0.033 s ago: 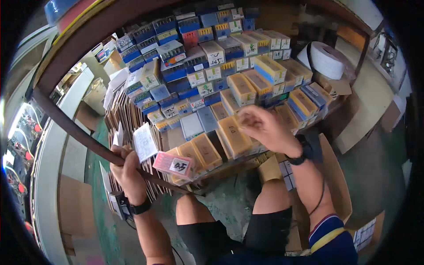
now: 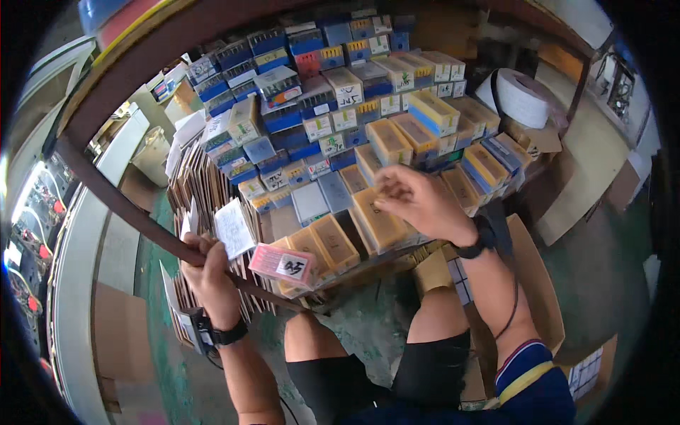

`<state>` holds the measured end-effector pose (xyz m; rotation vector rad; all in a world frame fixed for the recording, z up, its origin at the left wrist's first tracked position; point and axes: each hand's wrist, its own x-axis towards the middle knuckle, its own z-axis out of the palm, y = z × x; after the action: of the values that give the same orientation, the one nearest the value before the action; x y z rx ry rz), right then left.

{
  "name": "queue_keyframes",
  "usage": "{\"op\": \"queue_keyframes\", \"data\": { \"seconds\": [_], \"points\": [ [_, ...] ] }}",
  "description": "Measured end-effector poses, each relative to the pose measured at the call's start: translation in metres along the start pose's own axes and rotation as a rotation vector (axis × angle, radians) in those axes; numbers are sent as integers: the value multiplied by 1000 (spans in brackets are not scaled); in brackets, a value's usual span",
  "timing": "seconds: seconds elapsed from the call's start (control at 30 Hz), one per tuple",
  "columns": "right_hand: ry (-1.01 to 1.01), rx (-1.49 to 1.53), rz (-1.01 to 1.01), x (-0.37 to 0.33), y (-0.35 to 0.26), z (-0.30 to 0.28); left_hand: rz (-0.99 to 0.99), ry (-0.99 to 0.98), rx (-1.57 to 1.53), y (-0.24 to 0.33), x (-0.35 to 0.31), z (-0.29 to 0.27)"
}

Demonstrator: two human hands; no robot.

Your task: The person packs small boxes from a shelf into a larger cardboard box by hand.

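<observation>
My left hand [image 2: 212, 276] is closed around a brown metal bar [image 2: 152, 230] of the rack frame. Just right of it, a pink-red plastic box [image 2: 282, 265] with a handwritten white label lies tilted against yellow-orange boxes [image 2: 331, 239]. My right hand [image 2: 425, 202] hovers at the upper part of a larger yellow-orange lidded box [image 2: 379, 223]. Its fingers are loosely curled with the thumb apart, and nothing shows between them. Whether the fingertips touch the lid I cannot tell. Dark bands circle both wrists.
Stacked blue and yellow cases [image 2: 283, 85] rise behind. Upright cardboard sheets [image 2: 202, 191] and a white paper [image 2: 234, 228] stand at left. A large white roll [image 2: 523, 98] sits at far right. An open carton [image 2: 535, 276] is below my right arm. The frame's top bar [image 2: 212, 35] crosses overhead.
My right hand has shifted slightly left over the yellow-orange box, its thumb now more apart from the fingers. My left hand keeps its grip on the bar.
</observation>
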<state>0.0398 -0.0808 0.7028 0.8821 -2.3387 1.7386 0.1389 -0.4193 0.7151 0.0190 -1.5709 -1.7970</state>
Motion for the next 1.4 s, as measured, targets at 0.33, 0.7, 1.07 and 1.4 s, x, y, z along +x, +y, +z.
{"op": "queue_keyframes", "data": {
  "seconds": [0.33, 0.7, 1.07, 1.4],
  "points": [
    [36, -248, -157, 118, -26, 80, 70, 10, -15, -4, 3, 1],
    [327, -362, -49, 304, 30, 102, 161, 51, 83, -10, -2, 2],
    [490, -658, -214, -80, -19, -141, 80, 39, 433, -24, 16, -33],
    [833, -532, 1026, -536, 294, -144, 270, -65, 235, -31, 7, -12]
  ]
}}
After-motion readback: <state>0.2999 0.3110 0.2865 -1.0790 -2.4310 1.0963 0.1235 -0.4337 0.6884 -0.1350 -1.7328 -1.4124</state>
